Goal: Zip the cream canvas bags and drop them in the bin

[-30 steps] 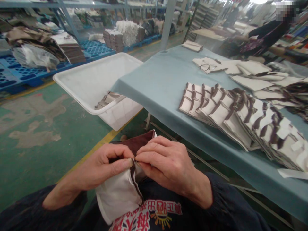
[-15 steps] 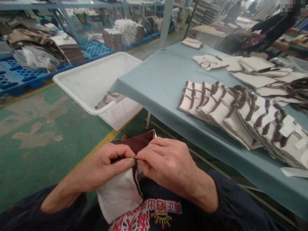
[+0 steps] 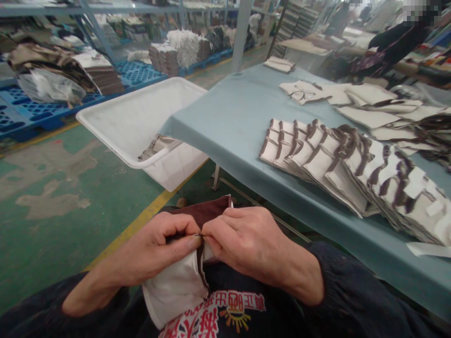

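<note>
A worn green floor (image 3: 52, 197) with a yellow painted line fills the left of the head-camera view. To the right stands a long table (image 3: 232, 117) covered in pale blue-grey cloth. A big white plastic tub (image 3: 141, 110) sits on the floor against the table's near corner, with a few flat cut pieces (image 3: 155, 145) lying in its bottom. Behind it, blue pallets (image 3: 137, 70) carry stacks of folded material beneath metal shelving. On the table, a long overlapping row of white pieces with brown trim (image 3: 345, 169) fans out toward the right edge, and looser white pieces (image 3: 366, 101) lie scattered further back. At the far top right another person in a dark sleeve (image 3: 394, 40) leans over a separate work surface, well apart from the table. Low in the middle, over the lap of the person wearing the camera, the left hand (image 3: 155, 249) and right hand (image 3: 250, 244) meet, fingertips almost touching. Each one is pinched, thumb against forefinger, on the dark edge of a single fabric piece (image 3: 176, 286). This piece hangs white and soft below the left hand, while its brown part stands up behind the knuckles. It is in front of the table and not resting on it.
</note>
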Demonstrator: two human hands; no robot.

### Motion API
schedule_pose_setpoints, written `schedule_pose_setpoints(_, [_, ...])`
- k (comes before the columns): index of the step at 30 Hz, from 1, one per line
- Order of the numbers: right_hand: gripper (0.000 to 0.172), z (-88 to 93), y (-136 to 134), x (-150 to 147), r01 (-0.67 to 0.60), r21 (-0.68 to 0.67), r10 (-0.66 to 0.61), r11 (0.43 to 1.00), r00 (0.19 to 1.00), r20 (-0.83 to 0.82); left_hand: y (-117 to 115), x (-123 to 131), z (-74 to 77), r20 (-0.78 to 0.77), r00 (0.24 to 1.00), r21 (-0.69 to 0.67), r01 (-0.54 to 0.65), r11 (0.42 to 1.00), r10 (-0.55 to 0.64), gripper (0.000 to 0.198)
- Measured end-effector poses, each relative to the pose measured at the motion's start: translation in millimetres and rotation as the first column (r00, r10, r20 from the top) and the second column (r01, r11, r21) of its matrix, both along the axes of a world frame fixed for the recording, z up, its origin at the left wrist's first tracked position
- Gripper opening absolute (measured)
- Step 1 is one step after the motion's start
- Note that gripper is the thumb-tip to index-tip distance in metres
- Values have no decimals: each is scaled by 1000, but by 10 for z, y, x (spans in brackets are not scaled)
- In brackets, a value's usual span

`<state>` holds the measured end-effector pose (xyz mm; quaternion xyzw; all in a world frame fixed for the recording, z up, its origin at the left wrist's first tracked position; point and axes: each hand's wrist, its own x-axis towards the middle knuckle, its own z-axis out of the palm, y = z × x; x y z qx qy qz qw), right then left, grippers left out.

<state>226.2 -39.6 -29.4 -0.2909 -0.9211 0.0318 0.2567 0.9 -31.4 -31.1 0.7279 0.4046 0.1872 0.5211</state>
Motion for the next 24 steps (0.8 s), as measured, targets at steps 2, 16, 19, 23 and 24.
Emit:
schedule_pose_setpoints(2, [29,-15,-17,-53,47,25,-46,999,998,-50,-5,27,16,0,1000,6,1,1000,-1,30])
schedule_pose_setpoints(16, [12,-23,86,-47,-93,-559,-103,824,946,-309,-36,-118,-59,63,997,-56,40,998,-36,27])
schedule_pose_setpoints(19, [13,7,79,-69,-104,-641,-130,761,942,-308,-17,-152,-63,94,993,-22,72,997,-69,25])
schedule_pose_setpoints(23, [12,9,80,-59,-130,-725,-152,677,939,-310,-12,-171,-58,124,987,7,100,995,-100,27])
schedule_pose_setpoints(24, [12,6,85,-51,-139,-743,-155,655,937,-312,-13,-170,-54,125,987,11,103,995,-104,27])
